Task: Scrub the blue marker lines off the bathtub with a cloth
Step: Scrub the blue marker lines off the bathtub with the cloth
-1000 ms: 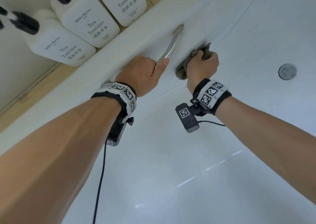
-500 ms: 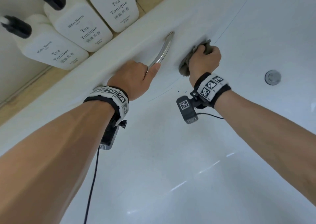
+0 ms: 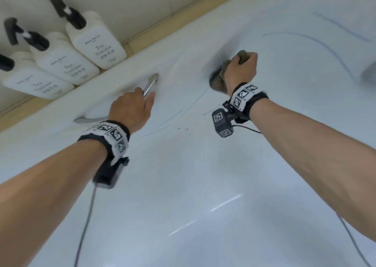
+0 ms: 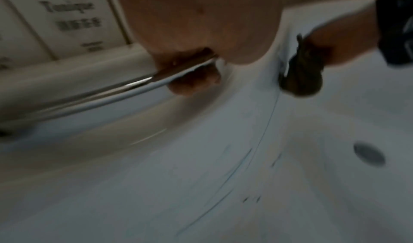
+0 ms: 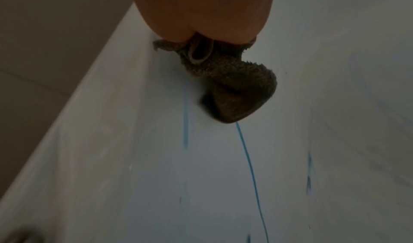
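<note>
Three white pump bottles [image 3: 67, 63] stand on the ledge at far left, behind the bathtub [image 3: 183, 185] rim; just below them the chrome grab handle [image 3: 149, 85] runs along the tub wall, and the left hand [image 3: 130, 109] is wrapped round it, fingers curled under the bar and thumb lying along it, as the left wrist view shows, so it serves as a brace and holds nothing else; compared with half a second ago that hand sits at much the same place on the handle, whereas the right hand has travelled away from it along the wall, leaving a wider stretch of white between them; in that stretch thin blue marker lines [image 3: 193, 101] run down from the cloth toward the tub floor, with a few dark specks beside them, so this part is not yet clean; further right the right hand [image 3: 242, 69] is clenched tightly on the bunched brown cloth [image 3: 218, 79], pressing the wad against the sloping wall; the right wrist view shows a blue line emerging from directly under the cloth's lower edge and a second line just beside it; beyond the hand, long curved blue strokes [image 3: 317, 40] cross the upper right of the tub; judging from this, the scrubbing is moving on with a good deal of marker left, behind and ahead.
</note>
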